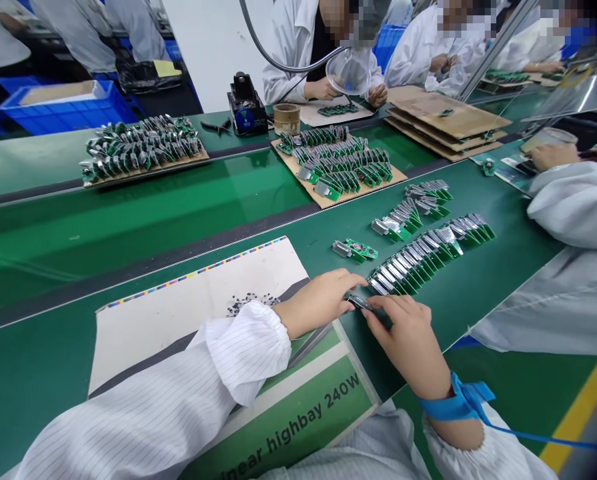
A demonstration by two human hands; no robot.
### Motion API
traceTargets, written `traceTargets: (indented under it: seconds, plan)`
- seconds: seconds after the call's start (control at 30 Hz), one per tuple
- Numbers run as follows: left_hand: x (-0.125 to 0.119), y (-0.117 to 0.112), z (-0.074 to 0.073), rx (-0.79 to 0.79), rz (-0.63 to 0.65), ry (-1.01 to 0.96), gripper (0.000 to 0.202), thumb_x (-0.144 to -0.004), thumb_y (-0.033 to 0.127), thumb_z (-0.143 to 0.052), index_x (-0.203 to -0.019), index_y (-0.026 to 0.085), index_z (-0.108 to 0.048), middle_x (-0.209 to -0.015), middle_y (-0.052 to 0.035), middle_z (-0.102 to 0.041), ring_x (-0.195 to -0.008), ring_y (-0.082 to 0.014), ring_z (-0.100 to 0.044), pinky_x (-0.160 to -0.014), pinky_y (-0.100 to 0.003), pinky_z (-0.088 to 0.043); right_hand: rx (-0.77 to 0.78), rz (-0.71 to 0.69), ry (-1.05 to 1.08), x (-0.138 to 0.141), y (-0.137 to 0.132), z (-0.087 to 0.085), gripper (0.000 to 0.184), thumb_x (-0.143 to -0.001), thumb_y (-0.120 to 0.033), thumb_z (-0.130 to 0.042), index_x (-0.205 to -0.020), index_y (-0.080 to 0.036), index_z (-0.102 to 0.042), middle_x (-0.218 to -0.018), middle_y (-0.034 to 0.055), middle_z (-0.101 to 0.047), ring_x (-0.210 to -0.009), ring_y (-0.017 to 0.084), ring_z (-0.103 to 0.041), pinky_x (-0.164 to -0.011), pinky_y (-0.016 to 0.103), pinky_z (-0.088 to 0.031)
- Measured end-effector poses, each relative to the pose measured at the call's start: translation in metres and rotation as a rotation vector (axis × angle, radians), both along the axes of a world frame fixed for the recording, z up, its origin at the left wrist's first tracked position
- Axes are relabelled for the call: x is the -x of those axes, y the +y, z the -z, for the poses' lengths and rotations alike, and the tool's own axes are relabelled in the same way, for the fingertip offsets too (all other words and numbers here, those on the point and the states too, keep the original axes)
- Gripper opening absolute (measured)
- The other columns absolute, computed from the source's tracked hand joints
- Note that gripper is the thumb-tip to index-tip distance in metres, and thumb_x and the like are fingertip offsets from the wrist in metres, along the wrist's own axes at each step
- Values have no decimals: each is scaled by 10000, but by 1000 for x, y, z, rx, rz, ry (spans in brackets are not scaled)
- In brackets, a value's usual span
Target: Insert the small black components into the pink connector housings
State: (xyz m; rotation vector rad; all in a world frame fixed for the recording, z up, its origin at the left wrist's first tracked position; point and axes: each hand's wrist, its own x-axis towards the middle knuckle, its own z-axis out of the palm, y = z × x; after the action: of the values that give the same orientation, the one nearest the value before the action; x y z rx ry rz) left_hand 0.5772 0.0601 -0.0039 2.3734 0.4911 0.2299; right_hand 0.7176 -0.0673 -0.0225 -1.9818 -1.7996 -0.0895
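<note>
My left hand (325, 298) and my right hand (407, 337) meet at the near end of a long row of circuit boards (418, 260) with silvery metal parts, standing on edge side by side. Between their fingertips is one small circuit board (359, 302), gripped from both sides. Under my left hand lies a pair of grey metal tweezers (309, 347); whether the palm also holds it is hidden. Two loose boards (355, 250) lie just beyond my fingers, and a shorter group of boards (411, 212) stands further back. A blue strap (453, 401) circles my right wrist.
A white sheet (143, 327) bears a pile of tiny black parts (251, 302). Near me lies a green printed card (298, 427). Cardboard (313, 193) with rows of boards sits across the green bench. A co-worker's sleeve (571, 200) is at the right; others sit opposite.
</note>
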Motion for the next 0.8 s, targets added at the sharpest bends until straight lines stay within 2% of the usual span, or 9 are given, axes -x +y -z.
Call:
traceTargets:
  seconds: [0.07,0.13,0.27,0.47,0.6,0.7,0.8]
  plan:
    - [0,1,-1,2,23,29,245,-864,210,-637,-1101,147,-629,-1056,-94,-667,-1007,-229,-632,-902,-335,-486,53,-17,38,0,-2,-1,256,-953,-349,-456,-900,-195,-654,-861,63,-688,-831,233,-587,-723,345,-333]
    - [0,1,0,4,42,59,192,-889,256,-609,-1041,154,-666,-1026,-89,-693,-984,-234,-650,-878,-338,-495,121,-32,69,2,-4,-2,250,-957,-350,-452,-889,-213,-650,-879,57,-688,-833,231,-586,-725,345,-331]
    - [1,-1,1,6,69,90,263,-869,240,-638,-1129,197,-645,-1044,-72,-712,-988,-237,-663,-856,-339,-506,180,-20,79,7,-5,0,229,-963,-329,-414,-904,-207,-598,-854,68,-678,-834,248,-585,-721,350,-335]
    - [0,-1,-4,-43,85,53,323,-849,181,-661,-1168,187,-611,-1068,-57,-699,-1010,-203,-647,-883,-297,-499,118,-3,131,4,-6,2,173,-931,-320,-458,-967,-197,-575,-879,68,-688,-819,239,-603,-736,350,-365]
    - [-7,21,-10,-147,9,24,328,-889,243,-612,-1206,161,-587,-1202,-96,-631,-1127,-227,-575,-996,-348,-438,40,127,-9,-1,-4,3,137,-905,-297,-504,-893,-200,-601,-852,58,-677,-830,248,-571,-704,338,-326]
    - [-16,46,-10,-238,-89,33,328,-917,168,-540,-1240,120,-566,-1264,-138,-581,-1166,-263,-524,-1036,-409,-392,2,223,-49,-3,0,5,150,-893,-298,-517,-866,-185,-612,-868,88,-655,-834,269,-535,-694,349,-297]
    - [-26,66,-5,-291,-138,71,327,-909,111,-518,-1230,111,-577,-1248,-148,-594,-1151,-275,-524,-1023,-431,-399,-21,273,-62,-4,4,9,154,-884,-301,-524,-856,-181,-617,-887,101,-623,-836,278,-511,-687,354,-289]
